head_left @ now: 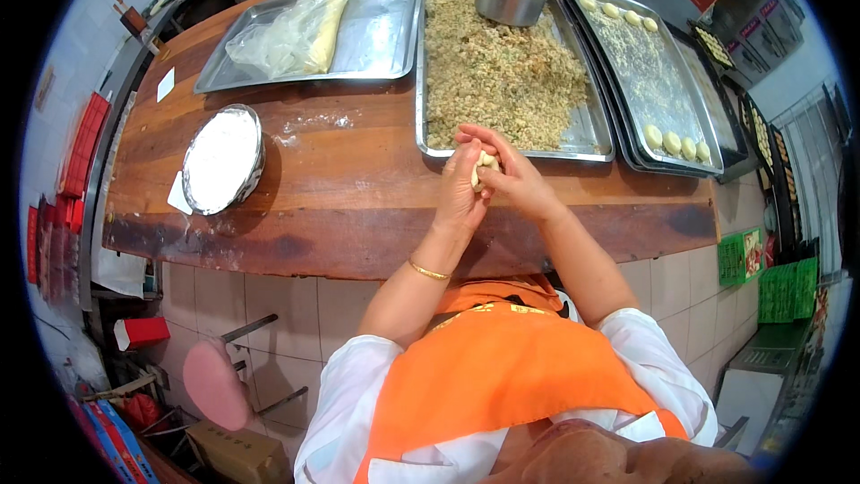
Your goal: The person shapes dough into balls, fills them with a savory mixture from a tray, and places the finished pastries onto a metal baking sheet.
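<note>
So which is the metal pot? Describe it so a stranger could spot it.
On the wooden table, find the middle metal tray, spread with crumbly mixture. Near its far right corner sits the pot, round and tall-sided, unlike the shallow rectangular trays around it.

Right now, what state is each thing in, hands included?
Left hand, cupped
Right hand, cupped
Dough piece, held between both hands
Filling, spread loosely
Metal bowl, upright on filling
Powder bowl, filled
Plastic bag, crumpled
Left tray, partly covered
Right tray, dough balls at both ends

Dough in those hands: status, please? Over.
Left hand, right hand cupped around dough piece. Tray of crumbly mixture just beyond. No obstruction visible.
</note>
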A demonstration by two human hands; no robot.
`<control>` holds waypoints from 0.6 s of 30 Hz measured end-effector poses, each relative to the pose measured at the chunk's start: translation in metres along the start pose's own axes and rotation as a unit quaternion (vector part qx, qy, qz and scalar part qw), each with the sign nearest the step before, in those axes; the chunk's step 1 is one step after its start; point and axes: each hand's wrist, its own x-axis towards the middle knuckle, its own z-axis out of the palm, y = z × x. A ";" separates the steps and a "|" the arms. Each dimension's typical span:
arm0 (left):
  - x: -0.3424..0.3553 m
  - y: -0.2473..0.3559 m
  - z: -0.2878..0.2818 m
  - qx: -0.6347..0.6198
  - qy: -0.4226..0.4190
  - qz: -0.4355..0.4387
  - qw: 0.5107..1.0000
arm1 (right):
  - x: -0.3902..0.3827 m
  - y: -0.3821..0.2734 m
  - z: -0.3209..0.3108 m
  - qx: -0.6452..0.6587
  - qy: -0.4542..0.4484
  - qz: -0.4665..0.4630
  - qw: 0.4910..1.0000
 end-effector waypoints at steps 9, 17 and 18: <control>-0.011 0.006 0.020 -0.071 -0.073 -0.088 0.991 | -0.006 -0.008 -0.024 -0.405 0.011 -0.193 0.894; -0.011 -0.009 0.008 -0.019 -0.110 -0.074 0.991 | -0.010 -0.004 -0.016 -0.410 0.102 -0.235 0.875; -0.013 -0.007 0.012 -0.031 -0.113 -0.067 0.991 | -0.010 -0.005 -0.016 -0.412 0.104 -0.240 0.873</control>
